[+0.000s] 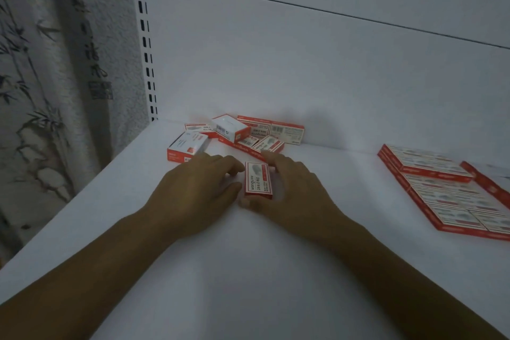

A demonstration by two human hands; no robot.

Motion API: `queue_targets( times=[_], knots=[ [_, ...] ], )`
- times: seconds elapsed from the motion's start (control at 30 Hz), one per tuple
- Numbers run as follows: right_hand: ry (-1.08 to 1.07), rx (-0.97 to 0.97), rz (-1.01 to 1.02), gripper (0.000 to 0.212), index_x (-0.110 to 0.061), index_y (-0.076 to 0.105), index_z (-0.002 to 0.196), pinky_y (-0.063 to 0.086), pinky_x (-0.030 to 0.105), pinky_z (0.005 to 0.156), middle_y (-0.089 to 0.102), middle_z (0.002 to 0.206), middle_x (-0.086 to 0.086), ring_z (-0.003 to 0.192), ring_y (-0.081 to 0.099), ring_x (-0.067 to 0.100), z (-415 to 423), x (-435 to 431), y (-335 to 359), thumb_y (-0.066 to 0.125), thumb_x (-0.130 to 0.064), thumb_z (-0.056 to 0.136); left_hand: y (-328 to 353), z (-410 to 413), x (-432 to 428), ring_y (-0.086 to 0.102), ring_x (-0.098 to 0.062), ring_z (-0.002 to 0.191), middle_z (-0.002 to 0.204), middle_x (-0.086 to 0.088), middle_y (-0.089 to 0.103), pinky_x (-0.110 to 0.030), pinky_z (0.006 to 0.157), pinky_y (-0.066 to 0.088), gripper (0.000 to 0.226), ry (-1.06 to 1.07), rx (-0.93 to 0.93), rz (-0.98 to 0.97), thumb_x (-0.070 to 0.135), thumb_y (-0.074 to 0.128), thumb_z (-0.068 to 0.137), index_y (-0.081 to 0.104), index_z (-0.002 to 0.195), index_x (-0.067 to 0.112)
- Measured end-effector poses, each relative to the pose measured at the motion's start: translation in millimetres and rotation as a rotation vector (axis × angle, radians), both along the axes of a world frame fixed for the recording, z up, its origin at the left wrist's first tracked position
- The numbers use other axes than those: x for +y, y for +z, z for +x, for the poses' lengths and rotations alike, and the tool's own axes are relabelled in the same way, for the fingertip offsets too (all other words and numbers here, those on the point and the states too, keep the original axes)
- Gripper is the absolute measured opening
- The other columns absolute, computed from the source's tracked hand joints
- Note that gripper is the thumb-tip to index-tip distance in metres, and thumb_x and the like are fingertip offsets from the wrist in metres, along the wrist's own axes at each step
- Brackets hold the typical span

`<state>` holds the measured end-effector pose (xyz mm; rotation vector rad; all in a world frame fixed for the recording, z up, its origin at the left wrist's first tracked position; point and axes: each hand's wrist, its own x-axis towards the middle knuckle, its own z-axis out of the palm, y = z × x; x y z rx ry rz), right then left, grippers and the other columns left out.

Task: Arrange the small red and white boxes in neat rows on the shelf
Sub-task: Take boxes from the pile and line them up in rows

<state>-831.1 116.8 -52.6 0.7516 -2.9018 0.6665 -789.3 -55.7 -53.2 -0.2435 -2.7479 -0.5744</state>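
Box, long axis near-to-far, gripped endwise by right hand, left hand loosely touching; arranged rows lie right.

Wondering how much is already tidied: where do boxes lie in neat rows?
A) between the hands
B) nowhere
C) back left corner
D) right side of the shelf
D: the neat rows sit edge to edge on the right of the shelf; the back-left heap is jumbled, and the right hand pinches only a single box.
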Motion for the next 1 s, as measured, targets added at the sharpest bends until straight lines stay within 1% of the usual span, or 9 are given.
queue_targets(
  times=[0.1,0.23,0.4,0.5,0.57,0.63,0.73,0.83,1.0],
  knots=[
    [0.025,0.010,0.014,0.092,-0.030,0.014,0.145,0.026,0.039,0.111,0.031,0.149,-0.006,0.133,0.033,0.017,-0.1,-1.6,1.3,0.056,-0.068,0.073,0.4,0.0,0.0,0.054,-0.008,0.103,0.121,0.011,0.058,-0.021,0.079,0.045,0.036,-0.008,-0.016,0.003,0.042,0.046,0.091,0.049,0.125,0.034],
    [0.102,-0.093,-0.032,0.075,-0.027,0.026,0.141,0.030,0.040,0.109,0.038,0.143,-0.005,0.130,0.037,0.016,-1.8,7.7,11.2,0.065,-0.042,0.079,4.5,2.4,0.6,0.053,-0.006,0.095,0.116,0.010,0.060,-0.020,0.072,0.042,0.035,-0.021,-0.008,-0.013,0.044,0.046,0.090,0.051,0.124,0.033],
    [0.109,0.043,-0.121,0.077,-0.027,0.039,0.130,0.044,0.040,0.097,0.050,0.127,-0.005,0.112,0.049,0.013,1.4,12.7,11.1,0.072,-0.052,0.066,8.6,5.1,6.5,0.051,-0.001,0.089,0.120,0.014,0.060,-0.020,0.073,0.043,0.039,-0.069,-0.032,0.061,0.042,0.048,0.090,0.048,0.128,0.032],
    [0.069,0.247,-0.289,0.073,-0.026,0.042,0.125,0.050,0.039,0.088,0.052,0.119,-0.007,0.104,0.052,0.010,4.6,10.7,16.6,0.066,-0.056,0.063,10.5,5.7,8.0,0.056,0.000,0.091,0.113,0.016,0.063,-0.027,0.079,0.051,0.049,-0.090,-0.037,0.262,0.054,0.039,0.084,0.049,0.127,0.032],
    [0.048,0.367,-0.380,0.069,-0.025,0.044,0.123,0.051,0.033,0.086,0.053,0.116,-0.008,0.101,0.052,0.007,6.3,9.0,20.4,0.066,-0.057,0.066,13.6,7.6,11.1,0.059,0.000,0.094,0.109,0.018,0.063,-0.023,0.081,0.050,0.050,-0.130,-0.105,0.496,0.056,0.039,0.080,0.054,0.121,0.032],
    [0.055,0.465,-0.405,0.068,-0.023,0.045,0.122,0.051,0.027,0.085,0.054,0.116,-0.007,0.101,0.051,0.005,9.6,6.7,21.4,0.064,-0.060,0.068,17.1,9.9,17.1,0.063,-0.004,0.093,0.107,0.014,0.066,-0.021,0.081,0.052,0.039,-0.198,-0.178,0.735,0.048,0.046,0.082,0.060,0.112,0.028],
    [0.076,0.492,-0.331,0.069,-0.022,0.046,0.124,0.051,0.029,0.085,0.053,0.120,-0.001,0.106,0.050,0.011,14.2,5.5,20.6,0.066,-0.057,0.068,23.8,12.7,24.9,0.068,-0.013,0.089,0.099,-0.002,0.071,-0.020,0.074,0.054,0.023,-0.201,-0.201,1.002,0.023,0.054,0.088,0.066,0.106,0.014],
    [0.091,0.450,-0.284,0.067,-0.021,0.047,0.124,0.051,0.030,0.087,0.050,0.124,0.000,0.109,0.049,0.014,18.3,11.8,27.9,0.069,-0.050,0.069,30.8,16.3,29.6,0.070,-0.017,0.083,0.097,-0.009,0.071,-0.019,0.070,0.054,0.021,-0.186,-0.179,1.077,0.014,0.053,0.091,0.063,0.109,0.009],
    [0.112,0.428,-0.348,0.056,-0.023,0.047,0.128,0.051,0.025,0.085,0.055,0.124,-0.003,0.109,0.052,0.009,21.7,43.2,52.8,0.072,-0.025,0.077,48.5,16.0,47.9,0.070,-0.016,0.079,0.094,0.002,0.071,-0.023,0.069,0.055,0.011,-0.161,-0.108,1.064,0.019,0.050,0.093,0.049,0.103,0.014]
  ],
)
